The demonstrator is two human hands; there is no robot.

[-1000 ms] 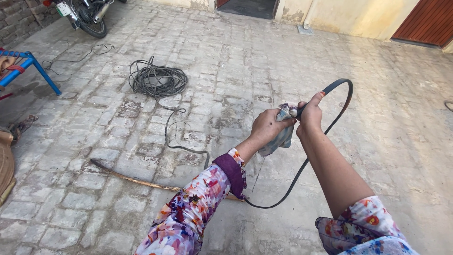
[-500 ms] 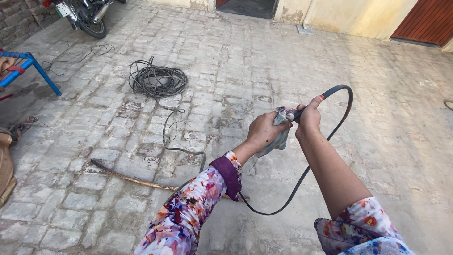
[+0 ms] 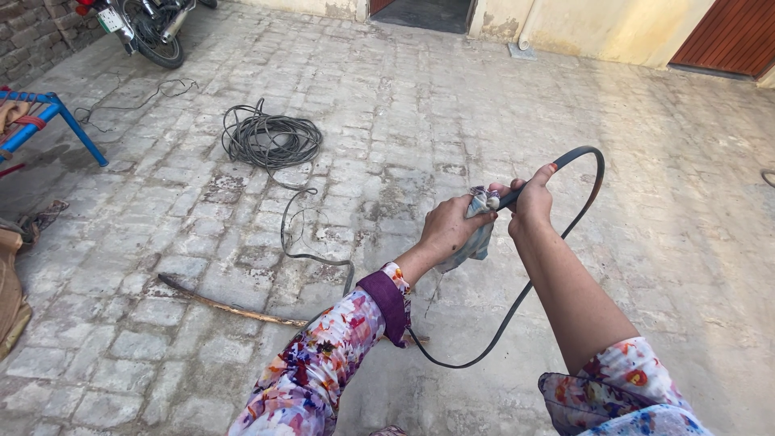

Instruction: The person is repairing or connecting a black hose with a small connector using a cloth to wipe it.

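Note:
My left hand [image 3: 446,232] is closed around a crumpled grey cloth [image 3: 478,226] that wraps a black cable [image 3: 589,173]. My right hand [image 3: 531,202] grips the same cable just beyond the cloth, thumb raised. The cable arcs up and right from my hands, loops back down under my right forearm and runs left along the ground toward a coil of black cable [image 3: 270,139] lying on the brick paving. Both sleeves are floral.
A thin stick [image 3: 230,307] lies on the paving at lower left. A blue metal frame [image 3: 56,121] stands at the left edge, a motorcycle [image 3: 149,24] at top left. A doorway [image 3: 424,12] and a brown door [image 3: 731,36] lie at the far wall.
My hands have shifted slightly along the cable and the loop above my right hand has flattened a little. The slack below my arms hangs in a lower curve.

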